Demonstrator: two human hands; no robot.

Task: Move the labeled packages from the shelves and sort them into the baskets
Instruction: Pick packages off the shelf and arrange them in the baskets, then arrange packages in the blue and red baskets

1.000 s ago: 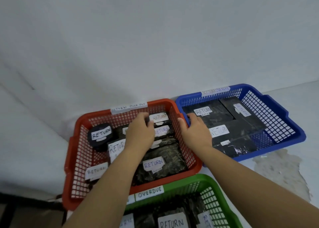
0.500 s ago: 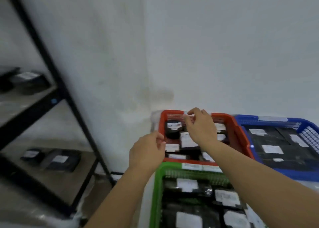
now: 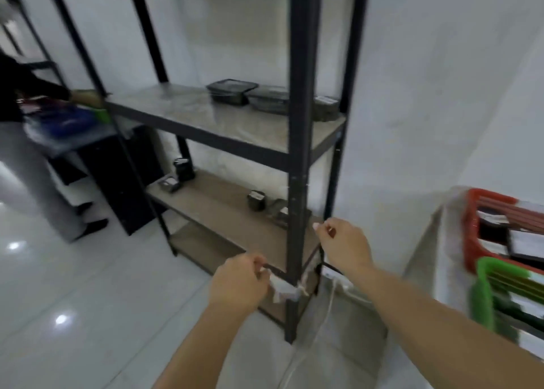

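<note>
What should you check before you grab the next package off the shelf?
1. Left hand free: ok, fingers loosely curled, nothing held.
2. Right hand free: ok, it holds nothing.
3. Packages left to fetch: ok, dark rectangular packages sit on the upper grey shelf board and a small dark package on the brown wooden shelf board below.
4. Way to the small package: ok, the shelf front is open, though the black metal shelf post stands close beside it.
5. Package labels readable: cannot tell, too blurred.
6. Red plastic basket and green plastic basket nearby: ok, at the right.
</note>
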